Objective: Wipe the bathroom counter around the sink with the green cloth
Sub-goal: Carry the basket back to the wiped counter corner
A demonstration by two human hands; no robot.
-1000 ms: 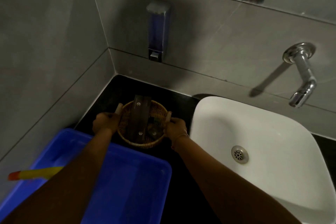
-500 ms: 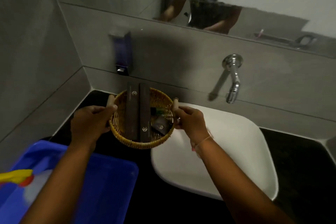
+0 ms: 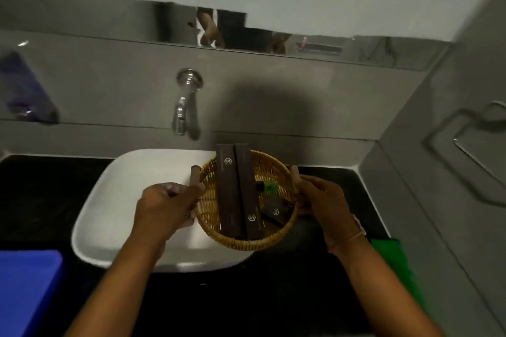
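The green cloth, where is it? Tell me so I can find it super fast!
Find the white sink set in the black counter. Go to its right side, past the wicker basket that the right hand helps hold. The green cloth lies flat on the counter by the grey side wall, the only bright green patch there.

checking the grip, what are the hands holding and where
Both hands hold the wicker basket by its side handles: left hand on the left one, right hand on the right.
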